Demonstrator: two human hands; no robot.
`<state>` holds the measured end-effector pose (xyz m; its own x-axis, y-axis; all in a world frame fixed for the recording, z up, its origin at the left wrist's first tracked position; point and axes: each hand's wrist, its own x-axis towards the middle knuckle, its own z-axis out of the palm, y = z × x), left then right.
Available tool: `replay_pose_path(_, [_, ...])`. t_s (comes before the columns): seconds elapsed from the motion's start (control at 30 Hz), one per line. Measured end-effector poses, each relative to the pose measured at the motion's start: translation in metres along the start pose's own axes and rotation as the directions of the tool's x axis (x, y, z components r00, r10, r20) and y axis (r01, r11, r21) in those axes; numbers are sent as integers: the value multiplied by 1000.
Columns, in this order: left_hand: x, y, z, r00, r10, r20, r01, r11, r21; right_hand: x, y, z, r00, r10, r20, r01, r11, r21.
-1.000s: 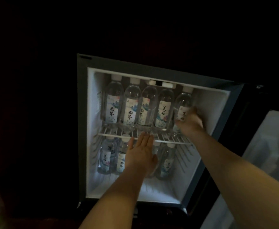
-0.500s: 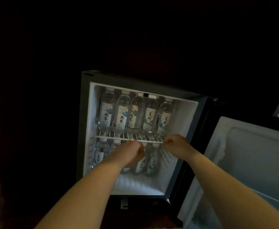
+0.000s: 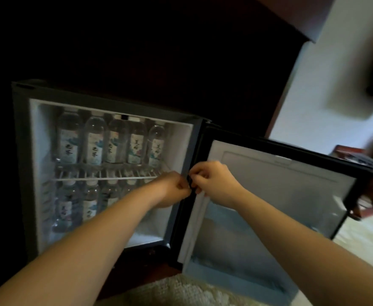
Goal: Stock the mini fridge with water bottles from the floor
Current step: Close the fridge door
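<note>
The water bottles (image 3: 112, 142) are seen standing upright in a tight row on the wire shelf (image 3: 106, 178) of the mini fridge (image 3: 35, 164), with more below on the fridge floor. Clear plastic, filled and probably fairly heavy, likely slick; the labelled waist is judged the best place to take hold. Little free room is left along the shelf except toward its right end. The left hand (image 3: 172, 188) and right hand (image 3: 212, 182) are both curled closed, knuckles nearly touching, at the hinge-side edge; whether anything is pinched cannot be told. The open door (image 3: 276, 195) is swung wide right, over pale carpet (image 3: 181, 290).
</note>
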<state>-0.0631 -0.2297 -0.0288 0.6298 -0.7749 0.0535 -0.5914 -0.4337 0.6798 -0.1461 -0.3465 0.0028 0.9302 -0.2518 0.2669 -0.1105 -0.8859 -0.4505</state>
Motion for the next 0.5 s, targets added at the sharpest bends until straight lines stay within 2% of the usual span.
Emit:
replay_pose_path(0.1, [0, 21, 1, 994, 103, -19, -101, 990, 97, -15, 8, -16, 998, 0, -56, -6, 996, -94])
replay_pose_path(0.27, [0, 52, 0, 967, 224, -121, -211, 971, 111, -42, 26, -56, 987, 27, -159, -63, 971, -230])
replay_pose_path(0.5, [3, 106, 17, 950, 231, -209, -214, 972, 99, -62, 58, -113, 933, -179, -311, 33, 906, -423])
